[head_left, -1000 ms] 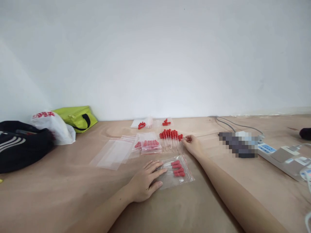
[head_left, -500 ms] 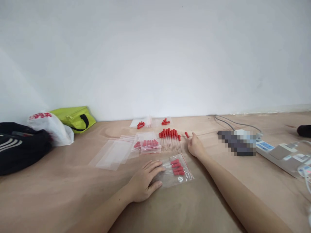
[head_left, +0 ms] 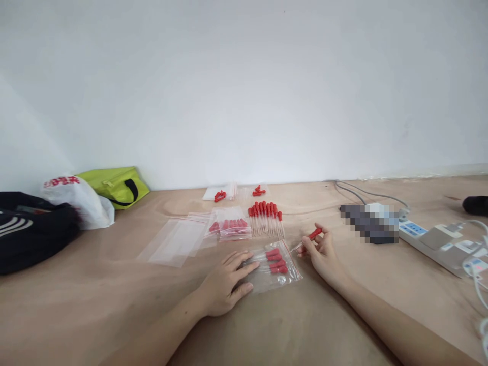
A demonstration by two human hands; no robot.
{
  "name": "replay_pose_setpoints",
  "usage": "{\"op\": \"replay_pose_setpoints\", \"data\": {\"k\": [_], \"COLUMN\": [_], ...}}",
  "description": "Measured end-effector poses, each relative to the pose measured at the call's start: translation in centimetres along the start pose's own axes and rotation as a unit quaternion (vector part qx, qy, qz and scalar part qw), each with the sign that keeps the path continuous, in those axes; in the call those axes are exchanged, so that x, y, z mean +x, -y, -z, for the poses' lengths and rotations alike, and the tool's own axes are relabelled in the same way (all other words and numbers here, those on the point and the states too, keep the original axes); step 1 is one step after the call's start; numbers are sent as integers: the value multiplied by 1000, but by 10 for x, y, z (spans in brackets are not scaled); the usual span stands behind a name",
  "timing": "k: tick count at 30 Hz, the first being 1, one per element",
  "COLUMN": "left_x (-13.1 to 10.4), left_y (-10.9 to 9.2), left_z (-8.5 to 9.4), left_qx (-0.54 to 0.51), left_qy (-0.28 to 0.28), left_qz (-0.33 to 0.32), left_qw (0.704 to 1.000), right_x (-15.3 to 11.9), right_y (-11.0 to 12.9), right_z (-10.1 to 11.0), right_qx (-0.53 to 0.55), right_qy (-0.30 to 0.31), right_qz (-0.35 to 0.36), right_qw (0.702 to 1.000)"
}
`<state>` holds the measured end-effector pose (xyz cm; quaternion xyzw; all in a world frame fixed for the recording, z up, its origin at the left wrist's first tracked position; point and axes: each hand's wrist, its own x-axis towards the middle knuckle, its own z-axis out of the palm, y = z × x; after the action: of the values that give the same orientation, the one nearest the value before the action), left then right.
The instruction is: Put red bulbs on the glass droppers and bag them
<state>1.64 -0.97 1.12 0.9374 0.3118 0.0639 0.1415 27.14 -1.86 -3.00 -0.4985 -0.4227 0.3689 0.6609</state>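
My left hand (head_left: 231, 284) lies with fingers spread on the left end of a clear zip bag (head_left: 263, 284). Inside that bag several droppers with red rubber bulbs (head_left: 277, 262) lie side by side, bulbs to the right. Just right of the bag, my right hand (head_left: 318, 249) pinches one dropper (head_left: 314, 234) between thumb and fingers. Its red bulb points up and right, and the thin clear tube slants down toward the bag's red-lined edge. Behind the bag stands a row of loose droppers (head_left: 266, 216), bulbs facing the wall.
Left of the row lie a filled zip bag (head_left: 234, 231) and flat bags without contents (head_left: 171, 241). Red bulbs (head_left: 259, 191) lie near the wall. A power strip (head_left: 430, 244) with cables sits right, beside a blurred-out dark object (head_left: 368, 223). Several bags, one lime green (head_left: 125, 185), stand left.
My right hand has come back toward me from beside the row, bringing one dropper close to the bag's right edge. My left hand stays on the bag.
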Motion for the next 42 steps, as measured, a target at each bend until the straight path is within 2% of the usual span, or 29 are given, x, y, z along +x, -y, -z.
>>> {"op": "replay_pose_setpoints", "data": {"k": [11, 21, 24, 31, 37, 42], "left_x": [0, 0, 0, 0, 0, 0], "left_y": [2, 2, 2, 2, 2, 0], "left_z": [-1, -2, -2, -2, -2, -2], "left_qx": [3, -6, -10, -4, -16, -25], "left_qy": [8, -6, -8, -6, -14, -22], "left_qz": [10, 7, 7, 4, 0, 0], "left_qw": [1000, 1000, 1000, 1000, 1000, 999], "right_x": [-7, -5, -5, -8, -9, -6], "right_y": [-2, -4, -1, -2, 1, 3], "right_z": [3, 2, 1, 1, -2, -2], "right_qx": [2, -17, -11, -16, 9, 47], "right_qy": [58, -15, -19, 38, 12, -18], "right_qz": [-8, 33, 39, 7, -5, -47], "right_qw": [998, 999, 999, 999, 1000, 998]}}
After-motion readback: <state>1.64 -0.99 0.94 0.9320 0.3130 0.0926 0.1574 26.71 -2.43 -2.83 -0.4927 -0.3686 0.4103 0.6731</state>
